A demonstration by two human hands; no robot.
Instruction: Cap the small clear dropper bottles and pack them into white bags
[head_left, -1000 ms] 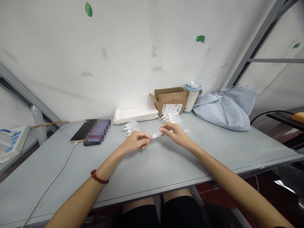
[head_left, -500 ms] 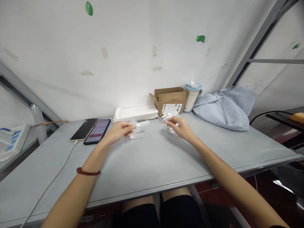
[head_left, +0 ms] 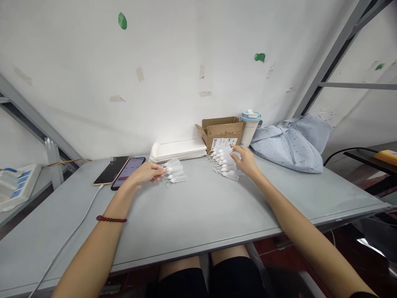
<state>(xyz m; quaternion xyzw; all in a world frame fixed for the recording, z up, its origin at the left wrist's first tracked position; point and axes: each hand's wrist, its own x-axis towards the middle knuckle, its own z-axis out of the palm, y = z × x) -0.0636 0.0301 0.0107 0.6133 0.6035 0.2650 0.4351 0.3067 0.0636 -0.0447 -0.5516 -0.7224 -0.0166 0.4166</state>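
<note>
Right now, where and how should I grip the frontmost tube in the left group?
I'd probably pinch the frontmost tube near its right end, coming from the right: it lies flat with that end pointing away from your left hand, while its thin loop trails left and other tubes lie just behind.

From here, the looped tags (head_left: 178, 179) look like smooth, translucent plastic, the open box (head_left: 226, 130) matt cardboard, the patterned bag (head_left: 288, 153) cloth.
</note>
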